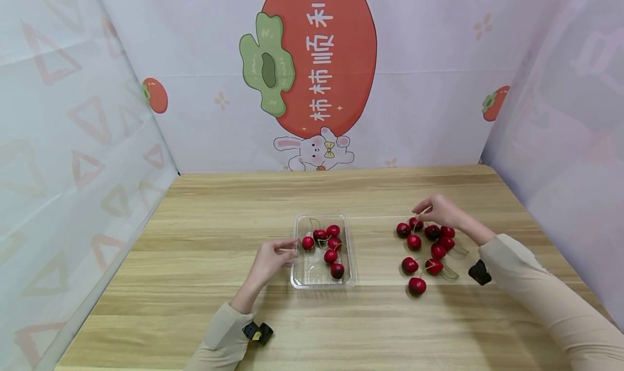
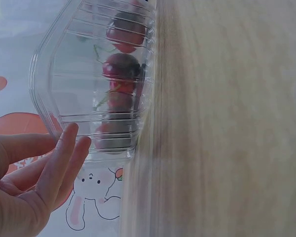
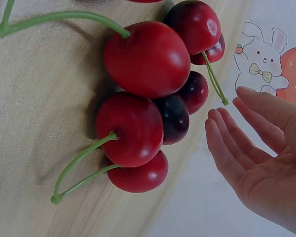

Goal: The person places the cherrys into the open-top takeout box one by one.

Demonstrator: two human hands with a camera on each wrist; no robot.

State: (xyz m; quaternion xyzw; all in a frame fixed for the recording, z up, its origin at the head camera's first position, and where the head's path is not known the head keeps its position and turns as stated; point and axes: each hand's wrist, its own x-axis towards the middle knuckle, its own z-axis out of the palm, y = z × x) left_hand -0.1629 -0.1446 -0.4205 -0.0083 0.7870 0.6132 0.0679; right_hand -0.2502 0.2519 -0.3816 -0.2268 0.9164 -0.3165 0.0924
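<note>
Left hand: your left hand [image 1: 269, 258] is at 9 o'clock of the clear tray [image 1: 309, 272], fairly straight fingers against its rim, not clenched.
Right hand: your right hand [image 1: 441, 211] hovers over the 12 o'clock end of the loose cherries [image 1: 437, 251], thumb and fingers parted, grasping nothing; a green stem [image 3: 214, 76] ends just beside your fingertips.
Tray cherries: the tray cherries [image 1: 330, 256] sit mostly from 12 to 5 o'clock inside, one at 10.
Loose cherries: they lie at 3 o'clock of the tray, well apart from it.
Hard to make out: from the head, your right fingers overlap the stems beneath; from the left wrist, ribbed plastic blurs the fruit.
Cut off: your left sleeve [image 1: 221, 333] leaves the head view near 7 o'clock, your right sleeve [image 1: 541, 290] near 4.
Table edges: the wooden table [image 1: 380, 317] meets the printed backdrop [image 1: 419, 116] at 12 o'clock.
Room: bare wood separates tray and loose cherries, and spreads wider at 9 o'clock beyond your left hand.
</note>
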